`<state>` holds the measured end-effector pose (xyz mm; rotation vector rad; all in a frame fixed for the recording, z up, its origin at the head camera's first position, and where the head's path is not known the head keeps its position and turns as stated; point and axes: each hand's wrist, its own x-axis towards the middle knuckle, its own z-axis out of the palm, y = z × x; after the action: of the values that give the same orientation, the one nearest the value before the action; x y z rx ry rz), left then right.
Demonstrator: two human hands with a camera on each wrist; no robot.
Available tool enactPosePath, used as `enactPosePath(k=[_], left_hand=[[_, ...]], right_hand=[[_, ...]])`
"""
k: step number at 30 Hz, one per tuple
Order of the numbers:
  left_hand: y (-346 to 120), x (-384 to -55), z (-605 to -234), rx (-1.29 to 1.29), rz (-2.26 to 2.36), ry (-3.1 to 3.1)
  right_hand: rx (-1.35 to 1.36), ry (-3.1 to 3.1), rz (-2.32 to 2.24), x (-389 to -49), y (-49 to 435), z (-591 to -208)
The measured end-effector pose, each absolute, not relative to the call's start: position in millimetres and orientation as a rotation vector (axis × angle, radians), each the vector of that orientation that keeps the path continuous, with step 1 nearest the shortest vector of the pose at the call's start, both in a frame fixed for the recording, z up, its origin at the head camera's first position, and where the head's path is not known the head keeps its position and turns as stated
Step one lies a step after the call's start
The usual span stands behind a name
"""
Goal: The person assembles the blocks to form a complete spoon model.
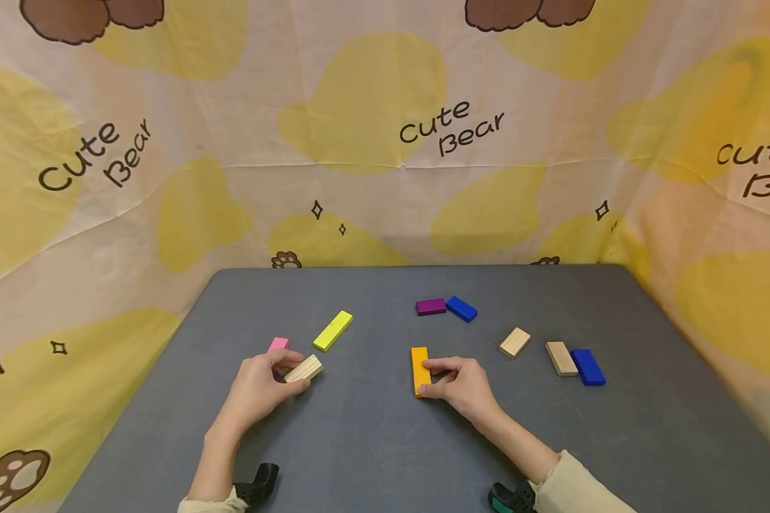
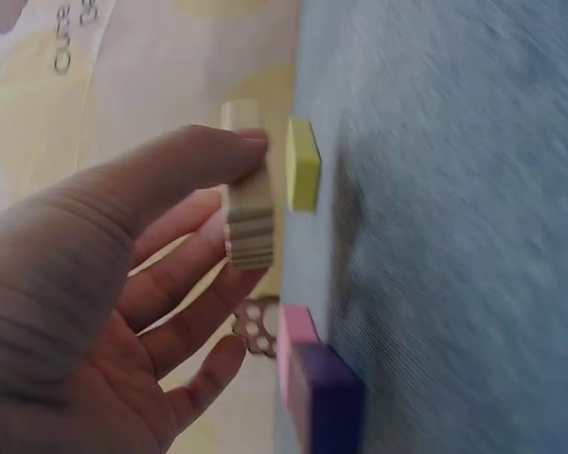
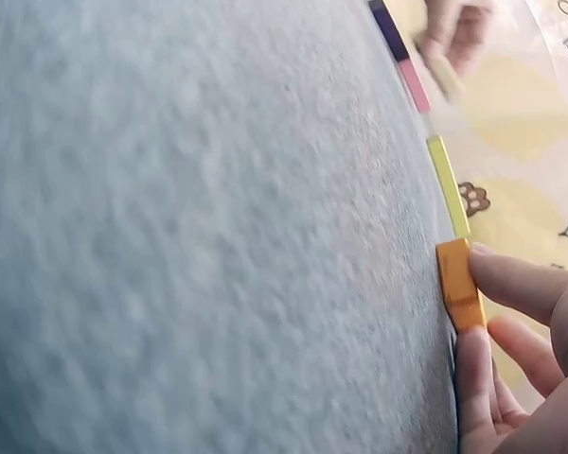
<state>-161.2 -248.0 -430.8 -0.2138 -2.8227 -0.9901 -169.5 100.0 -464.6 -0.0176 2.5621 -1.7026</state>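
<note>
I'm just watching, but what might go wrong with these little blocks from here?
Perhaps two things. The left hand holds a pale wooden block above the table between thumb and fingers, so it could slip and drop. And a pink block and a dark purple block sit close by that hand, so lowering it carelessly might knock them.

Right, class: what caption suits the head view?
Left hand holds a pale block; right hand grips an orange block; yellow block beyond.
</note>
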Motion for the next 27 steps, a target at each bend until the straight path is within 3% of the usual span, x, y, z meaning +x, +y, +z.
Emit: enactPosePath(k=[13,27], left_hand=[[-195,-196,-396,-0.518,-1.135,-2.694],[-130,-239,-401,-0.761,-1.2,-2.771]], right_hand=[[0.0,2.564,-1.7,-170,97,-465],[-0.002,2.513,-1.71,-176,100,-466]])
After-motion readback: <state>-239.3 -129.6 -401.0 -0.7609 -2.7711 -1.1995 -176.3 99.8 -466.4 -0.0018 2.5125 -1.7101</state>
